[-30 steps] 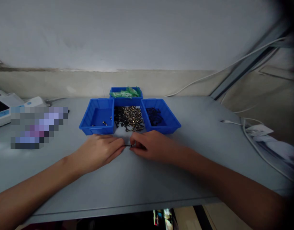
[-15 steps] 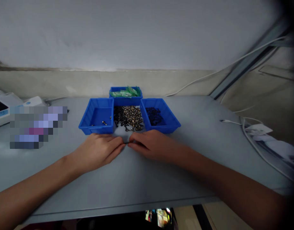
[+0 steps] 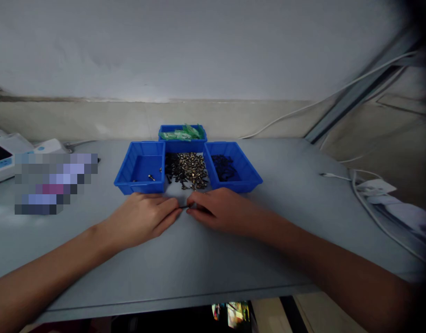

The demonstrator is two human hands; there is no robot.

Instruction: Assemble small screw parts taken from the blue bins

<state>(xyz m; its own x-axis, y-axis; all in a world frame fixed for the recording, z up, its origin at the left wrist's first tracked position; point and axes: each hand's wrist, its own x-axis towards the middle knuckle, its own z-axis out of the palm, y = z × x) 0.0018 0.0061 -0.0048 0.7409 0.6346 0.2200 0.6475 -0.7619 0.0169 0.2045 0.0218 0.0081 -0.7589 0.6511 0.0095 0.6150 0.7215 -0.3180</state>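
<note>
My left hand (image 3: 148, 215) and my right hand (image 3: 218, 210) meet fingertip to fingertip just above the grey table. A small dark screw (image 3: 184, 206) spans the gap, pinched at each end; its ends are hidden by the fingers. Right beyond them lies a pile of loose screws (image 3: 192, 170), black on the left side and shiny metal on the right. The left blue bin (image 3: 124, 171) holds a few shiny screws (image 3: 151, 177). Black screws (image 3: 223, 167) lie in the right blue bin (image 3: 247, 173).
Behind the pile stands another blue bin (image 3: 183, 146) with green plastic bags (image 3: 185, 133). A blurred-out item (image 3: 56, 185) and a white device (image 3: 48, 148) are at the left. White cables (image 3: 364, 206) lie on the right of the table (image 3: 147, 277), by a metal post (image 3: 338, 108).
The fingertips of my right hand have parted slightly around the screw's end, showing a little more of it. My left hand has stayed in place.
</note>
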